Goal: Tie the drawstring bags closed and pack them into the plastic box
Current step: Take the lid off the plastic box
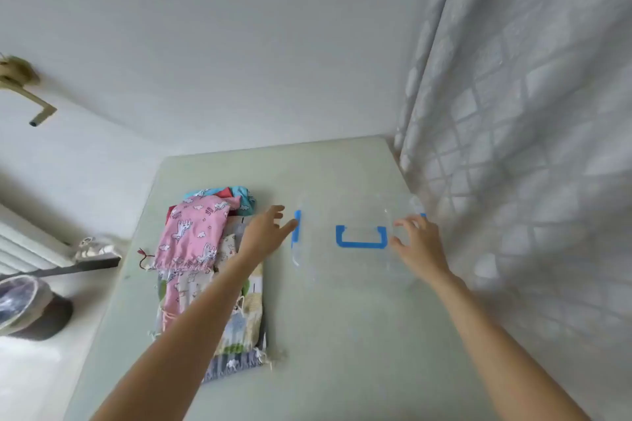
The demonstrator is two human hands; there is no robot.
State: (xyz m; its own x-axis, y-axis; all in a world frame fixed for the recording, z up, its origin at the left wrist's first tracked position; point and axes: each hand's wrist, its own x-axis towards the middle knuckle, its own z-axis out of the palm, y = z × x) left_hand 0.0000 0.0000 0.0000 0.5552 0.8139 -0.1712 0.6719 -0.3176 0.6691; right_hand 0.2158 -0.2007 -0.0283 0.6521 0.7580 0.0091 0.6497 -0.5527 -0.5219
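Left hand (265, 232): fingers spread and fairly straight, reaching toward the left end of the clear plastic box (355, 232). Fingertips at or just beside the blue latch (297, 224) on that end; actual contact cannot be told through the blur. Nothing held.

Right hand (415, 243): fingers loosely curved and apart, thumb below, set at the right end of the box. Whether it grips the rim or only hovers at it cannot be told; the plastic is transparent and the frame is soft there.

Box: see-through, lying on the pale green table (342, 335) toward its far right part, between the two hands. A blue U-shaped handle (361, 237) shows at the middle of it. Its edges are faint; lid on or off cannot be made out.

Drawstring bags (212, 284): a pile of printed cloth bags on the table to the left of the box, partly under the left forearm. The pink bunny-print bag (195, 236) lies on top toward the far end, its gathered mouth facing the near side, a dark red cord (145, 258) trailing out to the left. Beneath it, bags in teal, cream and grey prints.

Surroundings: a patterned white curtain (530, 147) hangs along the right side of the table. White wall behind. At lower left, on the floor, a lined waste bin (24, 304); a radiator (24, 243) stands beyond it.
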